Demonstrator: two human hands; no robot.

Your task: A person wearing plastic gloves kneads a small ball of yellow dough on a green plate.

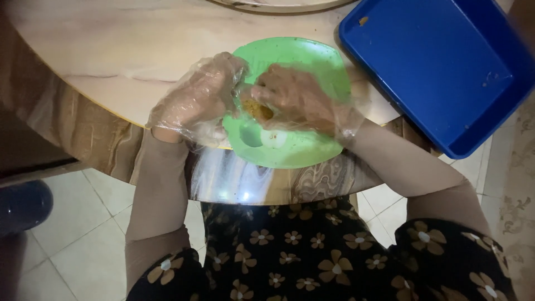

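Yellow lump (257,108) pinched by both hands

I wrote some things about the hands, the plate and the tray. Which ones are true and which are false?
1. Both hands wear clear plastic gloves. True: the left hand and the right hand are both covered.
2. The plate is red. False: the plate is green.
3. The hands hold a yellowish lump of food between them over the plate. True.
4. The blue tray is full of food. False: only a few crumbs show in it.
5. The tray lies to the left of the plate. False: it lies to the right.
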